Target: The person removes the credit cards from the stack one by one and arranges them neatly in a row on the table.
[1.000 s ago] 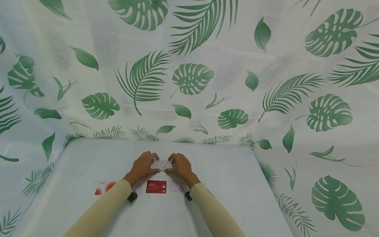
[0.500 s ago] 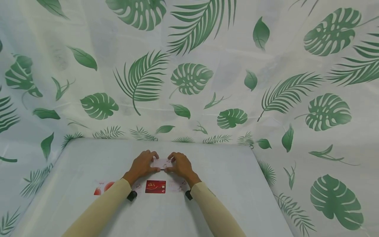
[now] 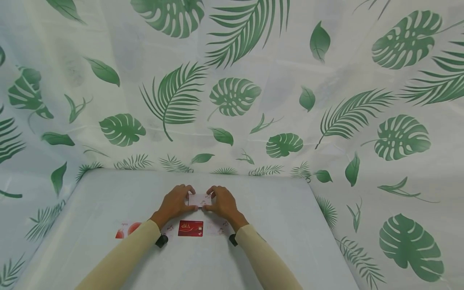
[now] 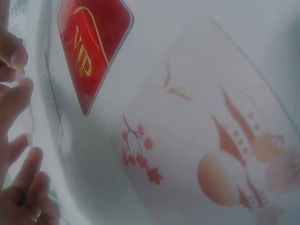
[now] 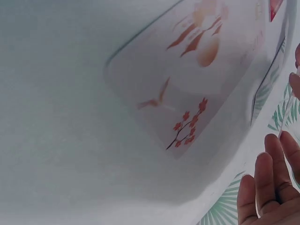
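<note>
A pale card with pink blossoms point(image 3: 199, 199) is held between both hands, its face tilted toward the head camera. My left hand point(image 3: 175, 202) pinches its left end between thumb and fingers, and my right hand point(image 3: 224, 204) pinches the right end the same way. A dark edge shows just below the held card, between the thumbs. Nearer to me lies a red VIP card point(image 3: 190, 228), flat on the table. Pale blossom cards flank it: the right one point(image 5: 187, 79) shows in the right wrist view, the left one point(image 4: 211, 136) in the left wrist view.
At the left, a white card with red circles point(image 3: 125, 229) lies partly hidden by the left sleeve. The table point(image 3: 282, 225) has a white cover. Behind it and along its sides hangs a white sheet point(image 3: 246, 149) with green leaf prints.
Both hands keep their grip on the pale card, which has shifted only very slightly. The cards on the table stay where they were.
</note>
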{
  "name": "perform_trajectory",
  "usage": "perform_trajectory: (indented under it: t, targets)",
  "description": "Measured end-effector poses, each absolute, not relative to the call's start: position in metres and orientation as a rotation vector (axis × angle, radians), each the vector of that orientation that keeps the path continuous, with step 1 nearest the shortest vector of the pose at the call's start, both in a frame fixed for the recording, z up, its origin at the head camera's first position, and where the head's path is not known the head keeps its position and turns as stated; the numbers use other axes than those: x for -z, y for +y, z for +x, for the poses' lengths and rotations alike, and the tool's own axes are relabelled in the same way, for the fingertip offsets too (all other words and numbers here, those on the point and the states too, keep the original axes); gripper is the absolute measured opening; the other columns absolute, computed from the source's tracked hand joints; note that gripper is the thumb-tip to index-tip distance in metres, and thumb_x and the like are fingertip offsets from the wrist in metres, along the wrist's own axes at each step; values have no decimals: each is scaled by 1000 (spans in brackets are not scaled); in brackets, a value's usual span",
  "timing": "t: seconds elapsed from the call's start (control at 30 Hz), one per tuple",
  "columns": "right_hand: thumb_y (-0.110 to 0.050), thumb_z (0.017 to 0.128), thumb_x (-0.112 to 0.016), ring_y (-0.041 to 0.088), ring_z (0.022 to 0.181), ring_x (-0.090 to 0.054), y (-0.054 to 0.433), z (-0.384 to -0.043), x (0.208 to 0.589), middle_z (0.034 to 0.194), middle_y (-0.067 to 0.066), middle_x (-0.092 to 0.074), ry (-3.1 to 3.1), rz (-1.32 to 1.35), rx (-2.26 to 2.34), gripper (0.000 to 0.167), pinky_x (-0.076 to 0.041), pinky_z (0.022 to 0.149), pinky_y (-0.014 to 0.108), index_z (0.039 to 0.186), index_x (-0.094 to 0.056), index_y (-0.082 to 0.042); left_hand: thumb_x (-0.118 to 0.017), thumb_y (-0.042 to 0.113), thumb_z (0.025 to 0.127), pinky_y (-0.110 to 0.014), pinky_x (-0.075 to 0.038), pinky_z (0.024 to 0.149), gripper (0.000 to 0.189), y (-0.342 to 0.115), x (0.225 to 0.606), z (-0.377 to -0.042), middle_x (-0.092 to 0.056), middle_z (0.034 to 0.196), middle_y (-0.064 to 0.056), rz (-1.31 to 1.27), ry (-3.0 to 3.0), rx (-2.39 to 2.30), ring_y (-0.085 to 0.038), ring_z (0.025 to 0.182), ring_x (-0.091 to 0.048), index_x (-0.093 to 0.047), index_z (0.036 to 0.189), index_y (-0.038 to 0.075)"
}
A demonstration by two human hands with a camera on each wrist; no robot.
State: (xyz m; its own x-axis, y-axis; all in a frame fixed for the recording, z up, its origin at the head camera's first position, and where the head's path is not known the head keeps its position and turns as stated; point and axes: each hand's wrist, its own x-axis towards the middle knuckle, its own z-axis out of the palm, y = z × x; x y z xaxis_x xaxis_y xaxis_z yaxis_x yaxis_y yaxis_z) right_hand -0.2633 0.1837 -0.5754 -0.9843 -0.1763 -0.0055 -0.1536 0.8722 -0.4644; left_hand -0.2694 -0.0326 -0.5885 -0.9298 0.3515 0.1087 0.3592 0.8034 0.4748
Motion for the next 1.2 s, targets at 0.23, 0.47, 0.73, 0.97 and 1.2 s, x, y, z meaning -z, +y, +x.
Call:
perform_trajectory:
  t: [0.23, 0.47, 0.73, 0.97, 1.2]
  targets:
    - [-44, 81, -92, 15, 96, -59, 188, -258, 571, 106, -1, -70, 3008, -266, 726, 55, -54, 92, 39, 126, -70, -20, -92, 43, 81, -32, -49, 76, 56, -28, 586, -265, -62, 90, 2, -577, -2944, 860, -15, 85, -54, -67, 125, 18]
    - [-42, 81, -93, 15, 94, -58, 193, -253, 570, 103, -1, -69, 3018, -241, 754, 53, -54, 90, 38, 125, -71, -20, -94, 44, 78, -30, -47, 72, 58, -22, 586, -264, -61, 89, 2, -585, -2920, 850, -14, 82, -52, -68, 123, 18]
    - [-44, 81, -92, 14, 96, -57, 199, -251, 574, 103, -4, -67, 3021, -216, 747, 53, -54, 90, 37, 125, -70, -22, -93, 45, 78, -30, -47, 70, 59, -16, 585, -262, -58, 88, 3, -569, -2923, 839, -14, 82, -51, -67, 124, 18]
    - [-42, 80, -93, 14, 94, -57, 205, -244, 569, 102, -4, -66, 3020, -218, 797, 53, -53, 85, 35, 123, -71, -21, -92, 47, 78, -30, -47, 70, 58, -11, 580, -256, -58, 88, 3, -578, -2908, 866, -14, 82, -51, -67, 121, 18]
    - [-41, 79, -94, 13, 91, -54, 210, -238, 567, 102, -4, -65, 3040, -230, 808, 54, -49, 80, 32, 124, -70, -19, -91, 47, 78, -30, -47, 71, 57, -6, 581, -253, -58, 90, 3, -602, -2879, 875, -13, 85, -51, -66, 120, 17]
